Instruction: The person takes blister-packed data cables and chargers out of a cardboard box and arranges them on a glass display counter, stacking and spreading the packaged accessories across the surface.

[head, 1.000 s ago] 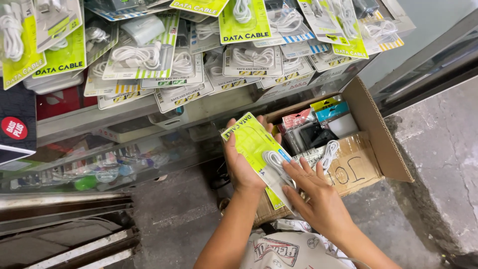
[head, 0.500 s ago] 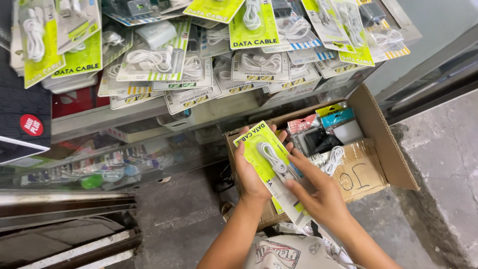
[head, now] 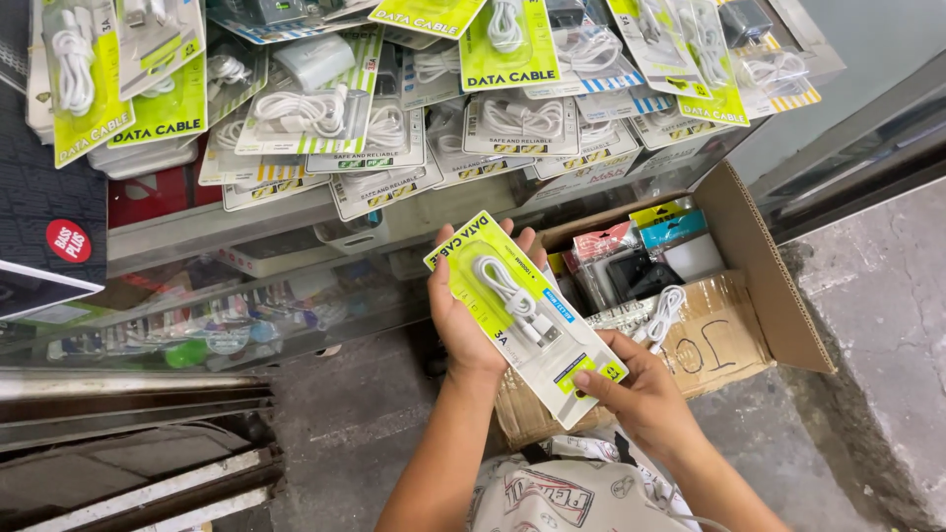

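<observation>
My left hand (head: 463,320) holds a flat packet (head: 522,315) from behind; the packet is lime green and white with a coiled white cable under clear plastic. My right hand (head: 636,389) grips the packet's lower right corner with thumb on top. Both hands hold it tilted above an open cardboard box (head: 759,286) that contains more packets and a loose white cable (head: 662,313). My forearms rise from the bottom of the view.
A glass-fronted counter (head: 227,315) stands to the left, its top piled with several cable and charger packets (head: 365,118). A dark box (head: 49,227) lies at far left. Concrete floor (head: 867,325) lies right of the cardboard box. A printed bag (head: 572,493) sits below my arms.
The packet has come up and a little left, further out of the box. My right hand has slid down to the packet's lower corner.
</observation>
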